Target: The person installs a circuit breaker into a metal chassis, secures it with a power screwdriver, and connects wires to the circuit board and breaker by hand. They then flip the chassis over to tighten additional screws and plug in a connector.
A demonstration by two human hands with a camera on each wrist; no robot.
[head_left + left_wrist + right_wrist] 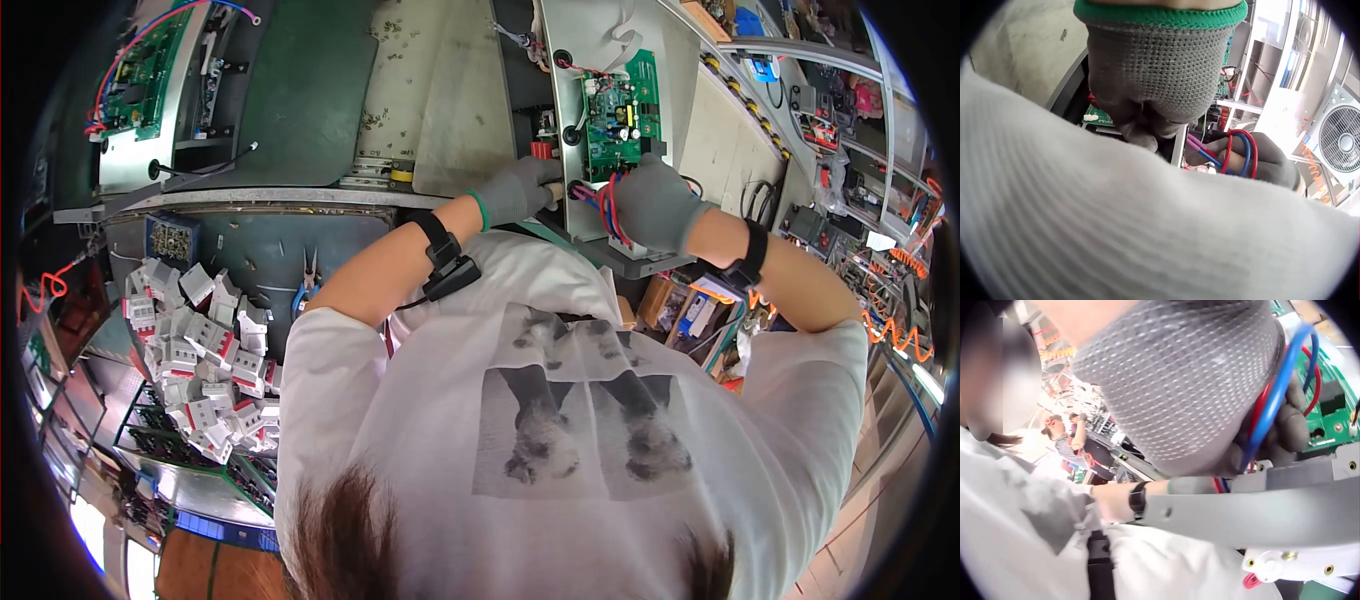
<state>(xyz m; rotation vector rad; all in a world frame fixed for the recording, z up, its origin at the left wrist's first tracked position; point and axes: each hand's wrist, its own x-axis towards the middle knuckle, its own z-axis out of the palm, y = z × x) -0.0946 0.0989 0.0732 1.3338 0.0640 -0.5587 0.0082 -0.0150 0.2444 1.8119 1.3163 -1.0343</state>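
Note:
Both hands wear grey knit gloves and work at an upright metal panel [572, 150] that has a green circuit board [628, 115] on its right side. On the panel's left side, my left hand [513, 192] is close against its lower end, fingers bent downward in the left wrist view; I cannot tell what they hold. My right hand [658, 205] is at the lower end of the board, its curled fingers gripping looped red and blue wires [1275, 394]. The wires arch over those fingers. Black round grommets [572, 135] sit along the panel.
A second board assembly [135, 95] stands at the far left of the bench. White-grey breaker-like blocks [210, 340] are heaped at lower left, beside blue-handled pliers [306, 285] and a box of small metal parts [172, 240]. A fan [1340, 137] stands at right in the left wrist view.

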